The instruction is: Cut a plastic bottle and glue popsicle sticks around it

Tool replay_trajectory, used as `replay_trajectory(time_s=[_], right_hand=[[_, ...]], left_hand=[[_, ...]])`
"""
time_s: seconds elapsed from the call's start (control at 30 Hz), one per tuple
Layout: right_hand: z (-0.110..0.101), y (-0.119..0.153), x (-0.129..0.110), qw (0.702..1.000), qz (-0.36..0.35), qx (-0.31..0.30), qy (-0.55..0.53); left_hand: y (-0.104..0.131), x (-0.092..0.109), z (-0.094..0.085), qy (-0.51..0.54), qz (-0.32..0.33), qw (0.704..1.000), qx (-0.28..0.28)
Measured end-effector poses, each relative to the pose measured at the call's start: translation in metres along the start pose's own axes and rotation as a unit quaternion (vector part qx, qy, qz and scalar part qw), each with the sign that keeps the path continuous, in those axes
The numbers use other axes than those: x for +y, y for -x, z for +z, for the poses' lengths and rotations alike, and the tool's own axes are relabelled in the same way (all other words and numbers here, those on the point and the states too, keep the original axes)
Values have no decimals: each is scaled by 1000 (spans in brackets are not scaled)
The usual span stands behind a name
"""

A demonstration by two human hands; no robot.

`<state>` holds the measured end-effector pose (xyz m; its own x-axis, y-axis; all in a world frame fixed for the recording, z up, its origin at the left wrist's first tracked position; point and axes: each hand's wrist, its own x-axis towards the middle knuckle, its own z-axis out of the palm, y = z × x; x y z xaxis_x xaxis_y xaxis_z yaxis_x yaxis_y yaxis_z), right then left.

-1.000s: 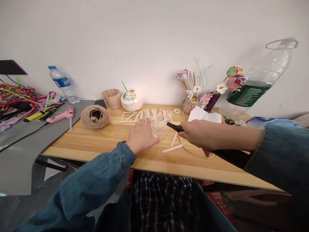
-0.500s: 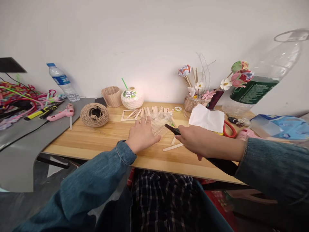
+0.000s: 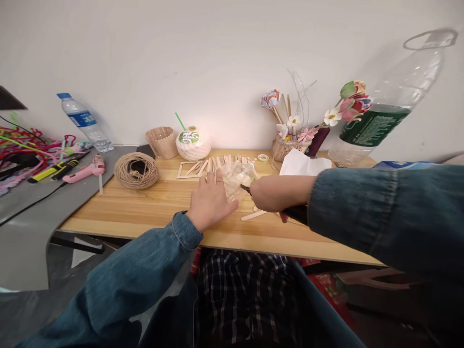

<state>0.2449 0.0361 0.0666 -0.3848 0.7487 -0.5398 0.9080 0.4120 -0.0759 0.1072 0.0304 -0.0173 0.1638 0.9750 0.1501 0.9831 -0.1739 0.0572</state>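
A crumpled clear plastic bottle (image 3: 235, 176) lies on its side on the wooden table. My left hand (image 3: 209, 199) grips its left side, fingers over the far edge and thumb along the near side. In my closed right hand (image 3: 270, 193) is a black tool with a dark, flat, blade-like tip (image 3: 245, 188). That tip touches or overlaps the bottle's right part. Most of the tool is covered by the hand and sleeve, so its exact kind is hidden. Wooden craft sticks (image 3: 253, 215) lie just below the tool.
Behind the bottle are several craft sticks (image 3: 217, 164). Left stand a twine ball (image 3: 136, 170), a pink glue gun (image 3: 85, 171), a stick cup (image 3: 162, 141) and a white coconut (image 3: 194, 146). Right are a flower jar (image 3: 286, 147), white paper (image 3: 303, 165) and a large bottle (image 3: 377, 125).
My right hand has moved left with the black tool, bringing its tip against or over the bottle. My left hand stays on the bottle. The view has shifted slightly.
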Motion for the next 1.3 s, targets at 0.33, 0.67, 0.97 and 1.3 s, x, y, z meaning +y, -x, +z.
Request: replay_trajectory(time_s=[0.33,0.67,0.97,1.3], right_hand=[[5,16,10,998,21,-29,58],[21,33,26,993,71,88,32],[43,15,26,990,36,138,3],[32,18,27,989,16,84,-116]], left_hand=[[-9,-5,0,9,1,1000,-25],[-15,-11,-4,9,-6,998,-58],[-15,-16,0,15,22,999,-31],[-10,-20,5,25,32,999,-3]])
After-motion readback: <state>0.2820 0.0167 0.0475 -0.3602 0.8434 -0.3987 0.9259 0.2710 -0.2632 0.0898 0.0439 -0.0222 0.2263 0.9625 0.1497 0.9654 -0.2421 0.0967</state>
